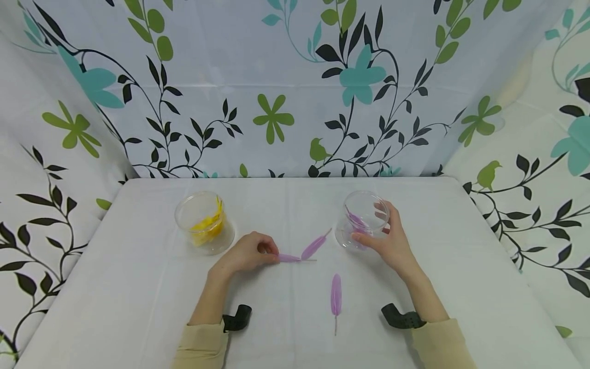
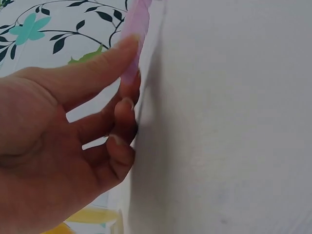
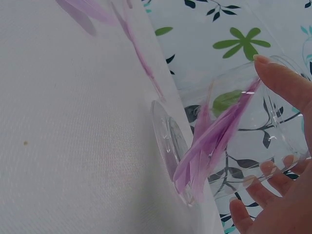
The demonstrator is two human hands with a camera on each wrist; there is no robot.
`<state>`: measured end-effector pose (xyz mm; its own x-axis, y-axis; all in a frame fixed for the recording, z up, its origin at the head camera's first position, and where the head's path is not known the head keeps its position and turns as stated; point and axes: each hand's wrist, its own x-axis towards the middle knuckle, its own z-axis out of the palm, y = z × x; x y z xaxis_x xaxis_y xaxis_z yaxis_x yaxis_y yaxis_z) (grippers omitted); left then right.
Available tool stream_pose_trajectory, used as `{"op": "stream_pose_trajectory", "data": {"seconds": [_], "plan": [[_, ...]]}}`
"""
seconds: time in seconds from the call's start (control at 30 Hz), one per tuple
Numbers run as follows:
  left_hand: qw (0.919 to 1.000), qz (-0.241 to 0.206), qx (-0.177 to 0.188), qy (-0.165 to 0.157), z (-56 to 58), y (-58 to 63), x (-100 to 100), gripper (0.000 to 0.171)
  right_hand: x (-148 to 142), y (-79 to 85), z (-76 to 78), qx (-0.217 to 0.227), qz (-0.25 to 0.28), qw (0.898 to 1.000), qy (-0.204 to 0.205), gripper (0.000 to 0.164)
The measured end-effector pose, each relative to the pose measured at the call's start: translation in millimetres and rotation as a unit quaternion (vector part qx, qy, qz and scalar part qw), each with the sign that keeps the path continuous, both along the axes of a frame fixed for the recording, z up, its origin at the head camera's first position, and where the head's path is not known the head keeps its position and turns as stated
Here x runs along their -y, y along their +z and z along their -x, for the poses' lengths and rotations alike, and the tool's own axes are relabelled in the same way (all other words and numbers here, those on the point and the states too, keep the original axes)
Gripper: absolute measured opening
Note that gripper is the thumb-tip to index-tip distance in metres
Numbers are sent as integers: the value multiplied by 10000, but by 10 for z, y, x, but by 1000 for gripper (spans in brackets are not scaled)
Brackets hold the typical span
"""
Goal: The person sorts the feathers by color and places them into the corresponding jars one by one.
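Between thumb and index finger, my left hand pinches the vane end of a purple feather, low over the white table. The bare quill of this feather points right in the head view. A second purple feather lies slanted right by its tip; I cannot tell whether they touch. My right hand grips a clear glass cup from its right side, thumb in front and fingers behind. Several purple feathers lean inside the cup, which stands on the table. One more purple feather lies near the front, pointing away.
A second clear glass cup with yellow feathers stands at the back left, beyond my left hand. The white table ends at a patterned cloth hung behind and at both sides. Black wrist straps sit on both arms.
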<state>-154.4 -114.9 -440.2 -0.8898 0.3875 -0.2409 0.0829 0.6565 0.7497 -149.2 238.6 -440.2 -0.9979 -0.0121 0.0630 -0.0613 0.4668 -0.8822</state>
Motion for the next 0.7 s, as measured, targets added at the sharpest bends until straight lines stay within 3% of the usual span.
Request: {"op": "stream_pose_trajectory", "data": {"seconds": [0.2, 0.3, 0.7], "plan": [[9973, -494, -39, -539, -7, 103, 15, 5, -13, 6, -6, -49, -33, 10000, 3, 105], [9952, -730, -202, -615, -10, 156, -24, 7, -16, 11, -9, -69, -45, 10000, 4, 105], [9869, -1599, -198, 81, 33, 291, -349, 24, -14, -13, 2, -78, 25, 10000, -10, 104]]}}
